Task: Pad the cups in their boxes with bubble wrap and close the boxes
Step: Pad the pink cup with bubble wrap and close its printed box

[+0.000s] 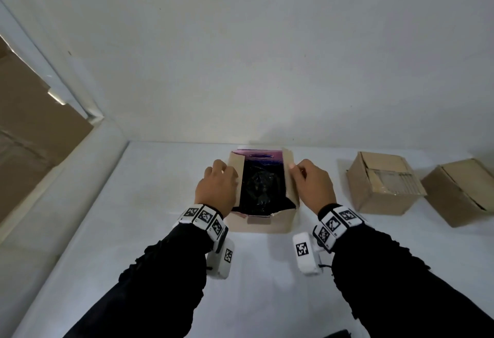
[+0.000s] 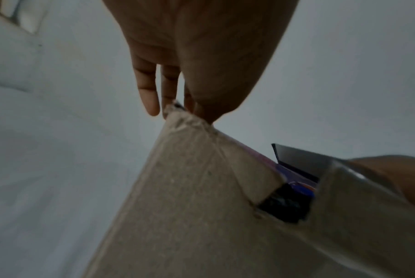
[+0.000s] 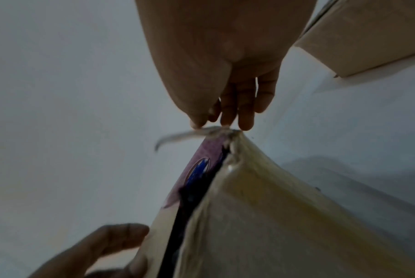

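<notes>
An open cardboard box [image 1: 263, 221] stands mid-table, with dark, glossy contents [image 1: 263, 185] inside; I cannot make out a cup. Its far flap [image 1: 263, 155] is pink with a printed oval. My left hand [image 1: 227, 170] pinches the top of the raised left flap [image 1: 236, 177], thumb and fingers meeting at its corner [image 2: 177, 111]. My right hand [image 1: 296, 170] pinches the raised right flap [image 1: 290, 188] the same way, fingertips at its upper corner [image 3: 220, 126]. Both side flaps lean inward over the opening.
Two closed cardboard boxes [image 1: 385, 185] [image 1: 459, 193] sit to the right on the white table [image 1: 133, 230]. A white wall runs close behind the box. Large cardboard sheets [image 1: 32, 123] lie beyond the table's left edge.
</notes>
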`<state>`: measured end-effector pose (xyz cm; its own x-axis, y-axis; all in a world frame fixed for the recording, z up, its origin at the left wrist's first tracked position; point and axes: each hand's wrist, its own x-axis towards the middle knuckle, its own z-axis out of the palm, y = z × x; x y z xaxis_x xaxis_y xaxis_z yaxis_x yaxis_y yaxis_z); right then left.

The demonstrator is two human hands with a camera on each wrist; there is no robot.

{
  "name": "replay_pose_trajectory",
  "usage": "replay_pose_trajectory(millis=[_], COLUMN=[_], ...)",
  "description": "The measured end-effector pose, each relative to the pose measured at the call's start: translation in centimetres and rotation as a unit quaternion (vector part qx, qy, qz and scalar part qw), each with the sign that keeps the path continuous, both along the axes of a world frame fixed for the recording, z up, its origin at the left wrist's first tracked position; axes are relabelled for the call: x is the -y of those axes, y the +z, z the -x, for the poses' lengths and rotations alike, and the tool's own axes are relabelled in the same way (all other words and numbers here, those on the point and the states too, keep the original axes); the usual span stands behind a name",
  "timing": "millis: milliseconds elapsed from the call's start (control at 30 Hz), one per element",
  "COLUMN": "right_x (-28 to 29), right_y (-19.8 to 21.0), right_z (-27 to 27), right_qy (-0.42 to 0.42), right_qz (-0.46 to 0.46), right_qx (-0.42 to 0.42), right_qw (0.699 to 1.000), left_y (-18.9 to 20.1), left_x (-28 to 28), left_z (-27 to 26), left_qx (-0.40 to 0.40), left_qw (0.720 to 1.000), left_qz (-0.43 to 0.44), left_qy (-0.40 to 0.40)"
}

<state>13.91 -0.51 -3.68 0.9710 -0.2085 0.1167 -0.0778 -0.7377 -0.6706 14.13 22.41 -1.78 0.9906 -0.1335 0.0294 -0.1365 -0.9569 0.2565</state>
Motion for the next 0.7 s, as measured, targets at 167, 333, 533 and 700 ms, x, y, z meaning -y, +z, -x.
replay_pose_trajectory(millis=[167, 333, 533, 700], right_x=[1.0, 1.0, 0.4, -0.5], right_y=[-0.9, -1.9, -2.0, -1.4], right_z=[-3.5, -7.0, -7.0, -6.1], right_qy=[-0.002, 0.057, 0.062, 0.078], right_qz=[-0.134, -0.236, -0.352, -0.353], right_qx=[-0.094, -0.175, -0.169, -0.134], right_qw=[0.987, 0.954, 0.918, 0.923], left_y=[-0.4, -0.6, -0.6, -0.4], left_x=[-0.2, -0.9, -1.7, -1.8], left_z=[-3.0, -4.1, -3.7, -2.2], left_qx=[-0.122, -0.156, -0.163, -0.151], left_qw=[0.984, 0.983, 0.986, 0.988], left_qz=[0.127, 0.092, 0.027, 0.027], left_qy=[0.035, 0.036, 0.009, 0.015])
